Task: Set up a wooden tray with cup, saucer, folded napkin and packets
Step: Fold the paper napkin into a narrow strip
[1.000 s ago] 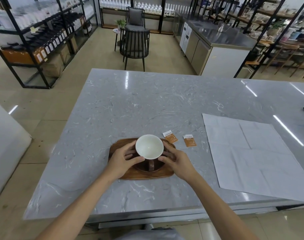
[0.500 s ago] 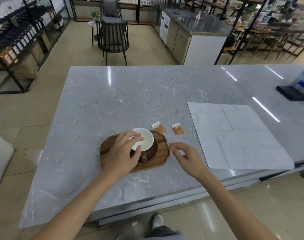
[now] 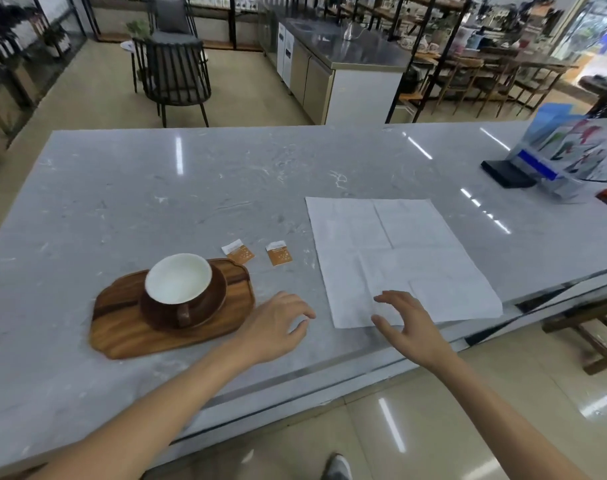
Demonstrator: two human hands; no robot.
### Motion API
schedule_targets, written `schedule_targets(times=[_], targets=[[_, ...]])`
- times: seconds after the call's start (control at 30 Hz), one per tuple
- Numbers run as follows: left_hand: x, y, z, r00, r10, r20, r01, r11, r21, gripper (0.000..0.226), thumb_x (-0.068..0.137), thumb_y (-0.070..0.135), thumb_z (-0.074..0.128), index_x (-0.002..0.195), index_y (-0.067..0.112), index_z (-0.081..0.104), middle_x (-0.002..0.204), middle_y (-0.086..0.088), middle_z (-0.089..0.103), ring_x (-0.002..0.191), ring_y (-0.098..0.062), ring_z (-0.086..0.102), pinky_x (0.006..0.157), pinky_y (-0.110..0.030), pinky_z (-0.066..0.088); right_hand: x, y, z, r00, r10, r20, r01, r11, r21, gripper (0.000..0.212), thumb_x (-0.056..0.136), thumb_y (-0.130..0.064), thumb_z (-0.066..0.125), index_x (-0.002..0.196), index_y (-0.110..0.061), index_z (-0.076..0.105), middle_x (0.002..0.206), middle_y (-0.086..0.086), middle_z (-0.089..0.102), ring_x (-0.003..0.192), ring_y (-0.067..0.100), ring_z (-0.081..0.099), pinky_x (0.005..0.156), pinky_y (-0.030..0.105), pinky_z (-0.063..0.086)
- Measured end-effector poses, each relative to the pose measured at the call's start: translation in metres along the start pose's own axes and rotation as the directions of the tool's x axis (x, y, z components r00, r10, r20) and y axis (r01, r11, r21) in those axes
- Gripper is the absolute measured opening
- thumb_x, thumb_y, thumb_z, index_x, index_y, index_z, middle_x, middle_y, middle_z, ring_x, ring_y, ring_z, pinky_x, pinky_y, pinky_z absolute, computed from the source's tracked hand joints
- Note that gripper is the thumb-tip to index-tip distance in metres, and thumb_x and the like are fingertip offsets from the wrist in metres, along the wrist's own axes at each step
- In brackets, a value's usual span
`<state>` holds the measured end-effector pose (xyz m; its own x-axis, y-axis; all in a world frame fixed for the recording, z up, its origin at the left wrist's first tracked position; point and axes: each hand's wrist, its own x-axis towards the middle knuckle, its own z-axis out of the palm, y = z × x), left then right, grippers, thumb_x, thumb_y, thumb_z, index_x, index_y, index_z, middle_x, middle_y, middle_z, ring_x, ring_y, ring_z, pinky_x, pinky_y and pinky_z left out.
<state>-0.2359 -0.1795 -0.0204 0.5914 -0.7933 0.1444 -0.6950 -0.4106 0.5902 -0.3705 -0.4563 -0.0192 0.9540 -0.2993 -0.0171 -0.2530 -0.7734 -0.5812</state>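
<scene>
Nearest the table edge, the left hand (image 3: 276,325) hovers over the grey marble table (image 3: 225,188), fingers loosely spread and holding nothing, just right of the wooden tray (image 3: 122,327). The right hand (image 3: 407,323) is likewise open and empty, its fingertips over the near left corner of the white napkin (image 3: 399,258), which lies unfolded and flat, creased into squares. On the tray a dark brown saucer (image 3: 212,303) carries a brown cup (image 3: 179,289) with a white inside, handle toward the person. Beyond the left hand, two orange-and-white packets (image 3: 279,253) lie on the table between tray and napkin.
</scene>
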Motion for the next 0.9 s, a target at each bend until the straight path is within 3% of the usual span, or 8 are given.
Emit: schedule_targets(times=[0.13, 0.27, 0.37, 0.5, 0.6, 0.67, 0.8, 0.9], targets=[[0.041, 0.028, 0.035, 0.991, -0.079, 0.109, 0.074, 0.996, 0.051, 0.036, 0.096, 0.038, 0.06, 0.128, 0.023, 0.064, 0.129, 0.005, 0.063, 0.125, -0.014, 0.051, 0.104, -0.034, 0.045, 0.001, 0.07, -0.035, 0.977, 0.181, 0.109, -0.139, 0.94, -0.311, 0.07, 0.095, -0.044, 0.066, 0.156, -0.023, 0.039, 0.162, 0.012, 0.032, 0.148, 0.031, 0.03, 0.117, 0.042, 0.036], [0.063, 0.051, 0.066, 0.966, -0.14, 0.219, 0.106, 0.981, 0.162, 0.065, 0.087, 0.055, 0.063, 0.144, 0.027, 0.049, 0.139, 0.008, 0.05, 0.129, -0.013, 0.047, 0.103, -0.033, 0.044, 0.0, 0.13, -0.056, 0.97, 0.217, 0.112, -0.115, 0.812, -0.572, 0.086, 0.087, -0.034, 0.074, 0.158, -0.027, 0.027, 0.161, 0.009, 0.031, 0.144, 0.032, 0.037, 0.11, 0.042, 0.044], [0.067, 0.061, 0.084, 0.969, -0.176, 0.174, 0.114, 0.94, 0.321, 0.075, 0.08, 0.066, 0.063, 0.143, 0.028, 0.05, 0.131, 0.009, 0.053, 0.122, -0.014, 0.049, 0.101, -0.035, 0.043, 0.002, 0.163, -0.068, 0.993, 0.11, -0.034, -0.109, 0.807, -0.581, 0.068, 0.081, -0.004, 0.072, 0.144, -0.019, 0.051, 0.14, 0.009, 0.055, 0.122, 0.033, 0.057, 0.091, 0.042, 0.051], [0.06, 0.065, 0.099, 0.974, -0.19, 0.127, 0.137, 0.929, 0.344, 0.052, 0.086, 0.06, 0.061, 0.125, 0.026, 0.065, 0.116, 0.009, 0.062, 0.11, -0.013, 0.057, 0.095, -0.032, 0.041, 0.009, 0.191, -0.089, 0.977, -0.157, -0.142, 0.059, 0.845, -0.531, 0.042, 0.065, 0.018, 0.073, 0.1, -0.007, 0.076, 0.088, 0.009, 0.071, 0.078, 0.038, 0.068, 0.066, 0.041, 0.049], [0.048, 0.069, 0.11, 0.995, -0.099, 0.001, 0.095, 0.96, 0.265, 0.021, 0.084, 0.04, 0.075, 0.092, 0.021, 0.073, 0.089, 0.007, 0.069, 0.087, -0.017, 0.065, 0.078, -0.029, 0.042, 0.016, 0.199, -0.107, 0.942, -0.249, -0.223, 0.118, 0.872, -0.476, 0.032, 0.071, 0.007, 0.078, 0.098, -0.01, 0.077, 0.089, 0.005, 0.07, 0.077, 0.033, 0.067, 0.068, 0.042, 0.051], [0.044, 0.073, 0.114, 0.995, -0.075, -0.07, 0.09, 0.965, 0.245, 0.017, 0.077, 0.028, 0.083, 0.074, 0.024, 0.067, 0.074, 0.012, 0.066, 0.072, -0.013, 0.062, 0.067, -0.025, 0.039, 0.028, 0.199, -0.121, 0.919, -0.288, -0.27, 0.144, 0.881, -0.45, 0.024, 0.077, 0.003, 0.078, 0.096, -0.012, 0.077, 0.093, 0.006, 0.069, 0.08, 0.032, 0.067, 0.07, 0.042, 0.05], [0.044, 0.078, 0.115, 0.992, -0.107, -0.072, 0.115, 0.986, 0.122, 0.015, 0.082, 0.018, 0.075, 0.072, 0.025, 0.065, 0.073, 0.015, 0.062, 0.077, -0.007, 0.053, 0.068, -0.028, 0.047, 0.055, 0.191, -0.144, 0.894, -0.337, -0.295, 0.2, 0.89, -0.41, 0.015, 0.091, -0.003, 0.07, 0.104, -0.009, 0.074, 0.096, 0.009, 0.073, 0.084, 0.035, 0.068, 0.072, 0.045, 0.052], [0.051, 0.08, 0.1, 0.971, -0.19, -0.141, 0.192, 0.981, -0.005, 0.014, 0.09, 0.021, 0.068, 0.083, 0.032, 0.063, 0.083, 0.019, 0.06, 0.087, -0.001, 0.053, 0.073, -0.017, 0.044, 0.074, 0.187, -0.163, 0.877, -0.358, -0.321, 0.214, 0.888, -0.407, 0.012, 0.096, -0.011, 0.068, 0.107, -0.009, 0.074, 0.095, 0.009, 0.075, 0.083, 0.035, 0.069, 0.071, 0.047, 0.054]])
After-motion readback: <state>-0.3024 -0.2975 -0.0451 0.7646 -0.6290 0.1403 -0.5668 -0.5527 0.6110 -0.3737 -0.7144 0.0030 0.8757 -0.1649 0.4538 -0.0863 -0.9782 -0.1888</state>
